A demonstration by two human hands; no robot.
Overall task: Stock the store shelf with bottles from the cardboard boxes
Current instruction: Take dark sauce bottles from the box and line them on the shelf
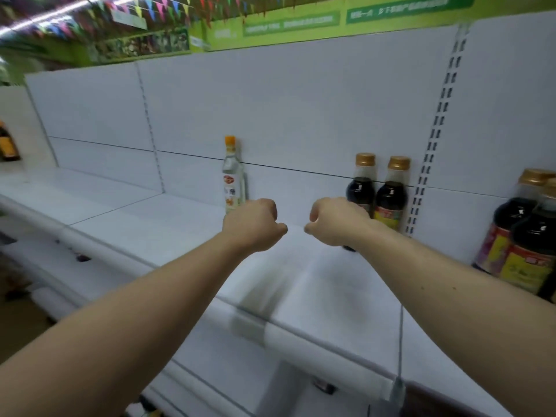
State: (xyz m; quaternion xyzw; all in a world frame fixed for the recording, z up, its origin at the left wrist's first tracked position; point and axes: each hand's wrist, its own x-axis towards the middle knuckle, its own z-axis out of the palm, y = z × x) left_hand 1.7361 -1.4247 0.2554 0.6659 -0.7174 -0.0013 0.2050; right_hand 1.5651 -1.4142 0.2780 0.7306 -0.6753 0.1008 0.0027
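A white store shelf (168, 218) runs across the view. On it, against the back panel, stands a clear bottle (233, 176) with an orange cap. To its right stand two dark sauce bottles (391, 191) with gold caps. My left hand (254, 224) hovers over the shelf just in front of the clear bottle, fingers loosely curled and holding nothing. My right hand (334, 221) hangs the same way in front of the left dark bottle (361, 185) and hides its lower half. I cannot tell whether it touches that bottle. No cardboard box is in view.
More dark gold-capped bottles (523, 230) stand on the shelf at the far right, past a slotted upright (433, 145). Another dark bottle (7, 145) shows at the left edge. A lower shelf edge (210, 371) juts out beneath my arms. A green sign band (331, 22) runs overhead.
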